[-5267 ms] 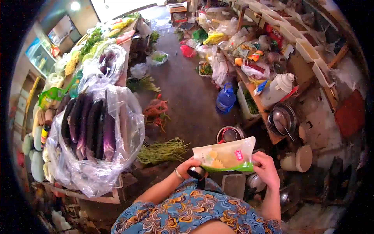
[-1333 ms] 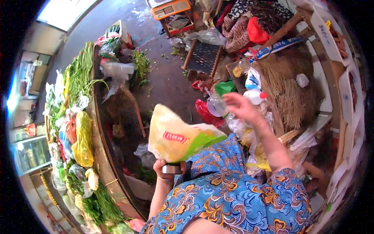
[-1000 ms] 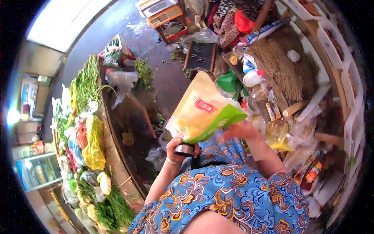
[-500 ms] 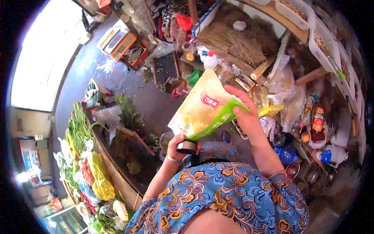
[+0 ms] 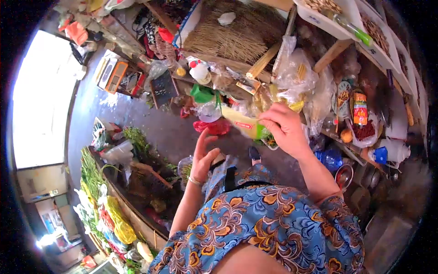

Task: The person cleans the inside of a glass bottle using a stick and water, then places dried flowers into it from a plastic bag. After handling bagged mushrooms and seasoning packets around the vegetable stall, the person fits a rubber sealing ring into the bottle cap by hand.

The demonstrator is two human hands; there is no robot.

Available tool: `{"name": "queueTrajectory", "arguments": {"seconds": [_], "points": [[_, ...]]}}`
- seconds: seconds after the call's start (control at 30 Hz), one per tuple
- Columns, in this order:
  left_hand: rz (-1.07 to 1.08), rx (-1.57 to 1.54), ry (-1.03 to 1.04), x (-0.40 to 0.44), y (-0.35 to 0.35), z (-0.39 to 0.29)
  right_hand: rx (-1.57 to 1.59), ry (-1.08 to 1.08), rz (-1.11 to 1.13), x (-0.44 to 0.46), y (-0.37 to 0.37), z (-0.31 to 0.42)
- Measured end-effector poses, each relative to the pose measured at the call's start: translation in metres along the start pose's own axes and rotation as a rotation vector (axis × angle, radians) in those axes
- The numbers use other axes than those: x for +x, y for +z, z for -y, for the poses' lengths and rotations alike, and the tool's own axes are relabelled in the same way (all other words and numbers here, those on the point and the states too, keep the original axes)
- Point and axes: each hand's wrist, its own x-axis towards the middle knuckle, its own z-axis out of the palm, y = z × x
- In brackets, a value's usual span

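Note:
My right hand (image 5: 284, 130) pinches a cream and green plastic pouch (image 5: 244, 123) with a red label by its right end. The pouch is tilted nearly edge-on and smeared by motion. To its left, my left hand (image 5: 204, 157) has its upper fingers raised and apart, clear of the pouch. Against its palm, under the thumb, sits a short round black-and-silver piece (image 5: 218, 161), mostly hidden; it looks like a lid. A red plastic bag (image 5: 212, 127) and a clear bag (image 5: 209, 112) appear just beyond my left fingertips.
Vegetables and a yellow bag (image 5: 119, 219) line a wooden ledge at left. A bundle of dry stalks (image 5: 228, 32) lies at the top. White trays (image 5: 325, 22) stand upper right. Clear plastic bags (image 5: 296, 75), a red-labelled bottle (image 5: 360, 109) and a blue bottle (image 5: 329, 159) crowd the right.
The pouch has swung from facing me to nearly edge-on, and my left hand has come away from it with upper fingers opened. The whole view has shifted, showing more of the right side.

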Motion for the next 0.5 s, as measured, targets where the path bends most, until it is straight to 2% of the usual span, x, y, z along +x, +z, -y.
{"name": "queueTrajectory", "arguments": {"seconds": [0.03,0.07,0.13,0.17,0.23,0.37,0.5], "points": [[-0.018,0.183,0.008,0.000,0.010,-0.015,-0.068,-0.017,0.020,-0.006,0.000,-0.011],[-0.050,0.201,0.007,0.000,0.026,-0.031,-0.062,-0.008,0.019,-0.014,-0.003,-0.019],[-0.045,0.738,0.358,0.014,0.049,-0.049,-0.213,-0.048,0.092,-0.024,-0.010,-0.033],[-0.034,0.745,0.354,0.020,0.065,-0.061,-0.232,-0.046,0.111,-0.029,-0.013,-0.037],[0.053,1.171,0.504,0.029,0.101,-0.077,-0.280,-0.057,0.141,-0.038,-0.019,-0.044],[0.235,1.412,0.603,0.044,0.124,-0.049,-0.350,-0.068,0.144,-0.062,-0.014,-0.059],[0.319,1.354,0.662,0.044,0.130,-0.030,-0.352,-0.036,0.109,-0.088,-0.003,-0.059]]}}
